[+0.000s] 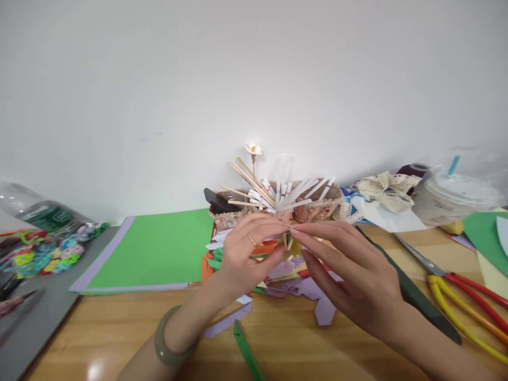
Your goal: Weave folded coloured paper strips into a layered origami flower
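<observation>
My left hand [248, 248], with a ring and a jade bangle on the wrist, and my right hand [349, 270] meet above the wooden table [119, 338]. Both pinch a small folded paper piece [289, 241], green and yellow with a red edge, between their fingertips. Under the hands lies a heap of purple, orange and green paper scraps [305, 288]. A green paper strip [246, 352] lies near my left wrist.
Green card on purple paper [154, 248] lies at left. Baskets of wooden sticks and white rolls [273, 203] stand at the wall. Scissors with red and yellow handles [456, 286], a lace bow [387, 188] and a lidded cup [452, 198] are right. Colourful rings [43, 254] sit far left.
</observation>
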Tool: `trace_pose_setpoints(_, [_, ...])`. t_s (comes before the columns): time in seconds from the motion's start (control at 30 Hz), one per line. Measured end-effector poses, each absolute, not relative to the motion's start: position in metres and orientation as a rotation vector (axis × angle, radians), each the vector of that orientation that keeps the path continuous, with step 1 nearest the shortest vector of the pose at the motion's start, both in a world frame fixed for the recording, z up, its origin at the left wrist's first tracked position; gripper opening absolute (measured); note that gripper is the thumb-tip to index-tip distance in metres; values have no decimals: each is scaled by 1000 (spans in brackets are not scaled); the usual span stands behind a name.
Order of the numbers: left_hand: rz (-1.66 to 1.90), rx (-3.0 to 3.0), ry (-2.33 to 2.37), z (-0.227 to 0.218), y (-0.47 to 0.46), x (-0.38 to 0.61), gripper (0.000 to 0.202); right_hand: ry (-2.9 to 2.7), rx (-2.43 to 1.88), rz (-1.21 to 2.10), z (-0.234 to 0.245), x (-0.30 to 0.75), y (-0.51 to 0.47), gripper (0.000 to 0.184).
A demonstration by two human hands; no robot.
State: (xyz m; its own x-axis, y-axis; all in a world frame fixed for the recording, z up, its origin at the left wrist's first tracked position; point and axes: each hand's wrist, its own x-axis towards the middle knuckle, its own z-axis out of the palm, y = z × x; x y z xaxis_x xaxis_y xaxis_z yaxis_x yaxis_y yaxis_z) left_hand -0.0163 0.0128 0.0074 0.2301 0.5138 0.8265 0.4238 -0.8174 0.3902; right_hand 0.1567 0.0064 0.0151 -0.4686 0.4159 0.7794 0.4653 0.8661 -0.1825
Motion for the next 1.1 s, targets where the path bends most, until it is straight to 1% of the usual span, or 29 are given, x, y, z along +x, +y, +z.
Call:
trace_pose_setpoints(0.13, [1701, 2368, 929, 7, 13, -16, 22, -2137, -624, -73, 14, 158, 7, 49])
trace_pose_setpoints(0.3, [1711, 2325, 964, 6, 12, -16, 21, -2116, -645, -104, 13, 159, 6, 44])
trace_pose_setpoints(0.43, [1715, 2306, 994, 6, 10, -13, 19, -2055, -667, -81, 14, 157, 7, 31])
trace_pose_setpoints(0.57, [1740, 2350, 909, 7, 8, -11, 15, -2043, -669, 50, 16, 158, 11, 15])
trace_pose_setpoints(0.63, [1722, 2387, 886, 8, 8, -11, 15, -2063, -654, 134, 16, 159, 14, 10])
trace_pose_setpoints(0.8, [1716, 2436, 906, 10, 8, -12, 14, -2103, -594, 262, 14, 164, 20, 11])
trace_pose_setpoints(1.1, [1715, 2435, 891, 8, 7, -12, 14, -2118, -596, 289, 13, 164, 21, 12])
